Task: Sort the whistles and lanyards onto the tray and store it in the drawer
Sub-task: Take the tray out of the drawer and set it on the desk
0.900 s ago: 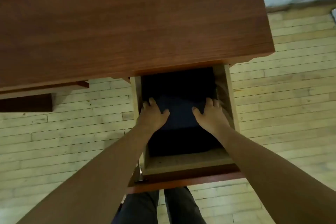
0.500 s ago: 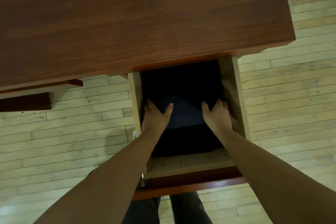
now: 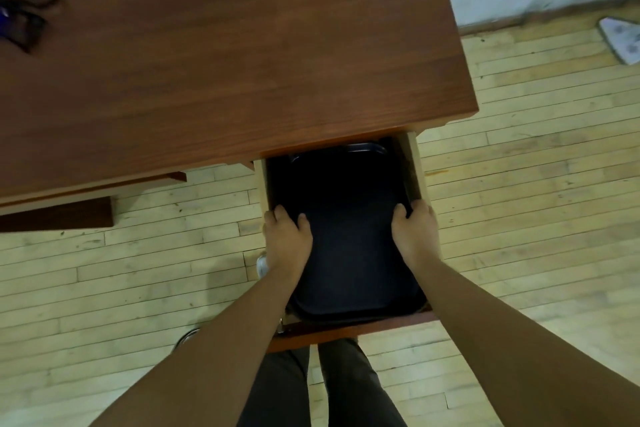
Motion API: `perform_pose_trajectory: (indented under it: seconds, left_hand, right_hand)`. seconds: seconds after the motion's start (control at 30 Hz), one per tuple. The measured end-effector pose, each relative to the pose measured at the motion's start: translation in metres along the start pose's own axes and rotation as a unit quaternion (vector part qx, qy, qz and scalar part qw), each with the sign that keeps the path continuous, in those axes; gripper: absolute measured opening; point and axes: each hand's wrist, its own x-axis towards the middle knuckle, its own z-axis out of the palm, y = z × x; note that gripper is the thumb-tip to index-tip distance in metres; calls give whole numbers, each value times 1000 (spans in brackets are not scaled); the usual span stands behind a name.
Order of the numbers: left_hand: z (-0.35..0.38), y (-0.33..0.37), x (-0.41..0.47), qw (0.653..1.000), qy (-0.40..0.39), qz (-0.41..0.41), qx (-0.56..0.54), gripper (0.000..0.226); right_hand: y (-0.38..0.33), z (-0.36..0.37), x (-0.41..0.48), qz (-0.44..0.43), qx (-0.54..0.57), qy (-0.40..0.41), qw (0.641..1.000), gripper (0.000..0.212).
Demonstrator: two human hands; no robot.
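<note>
A black tray [image 3: 349, 246] lies in the open drawer [image 3: 346, 332] under the desk's right end, and its surface looks bare. My left hand [image 3: 286, 241] grips the tray's left rim, thumb on top. My right hand [image 3: 415, 234] grips the right rim, close to the drawer's right wall. The tray's far rim reaches under the desk top. A blurred dark tangle of lanyards with something blue [image 3: 29, 19] lies on the desk's far left.
The brown wooden desk top [image 3: 259, 45] overhangs the back of the drawer. My legs [image 3: 322, 388] stand just in front of the drawer. On the light plank floor, a white object [image 3: 621, 42] lies at the far right near the wall.
My hands have slid outward from the tray's surface to its side rims. The tray now reaches the drawer's front, covering the bare wood seen before. The view shifted left.
</note>
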Motion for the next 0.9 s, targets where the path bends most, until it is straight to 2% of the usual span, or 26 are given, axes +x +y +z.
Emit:
perform_pose_trajectory:
  seconds: [0.27,0.5,0.67,0.8,0.9]
  left_hand:
    - [-47,-3,-49,999,-1,9,-33,34]
    - [-90,7,-95,999,20,20,-25,22]
    - [-130,23,-116,996,64,55,-31,17]
    - [-172,36,-115,992,96,72,-49,20]
    - [-212,42,-114,983,131,108,-67,12]
  right_hand:
    - [-2,-42,-58,50,15,-5,999,22]
    - [-17,-79,-116,41,38,30,998,20]
    - [-40,-105,-142,17,62,51,997,8]
    - [-79,-119,-154,-26,76,58,995,11]
    - [-113,-123,-160,-63,81,47,994,16]
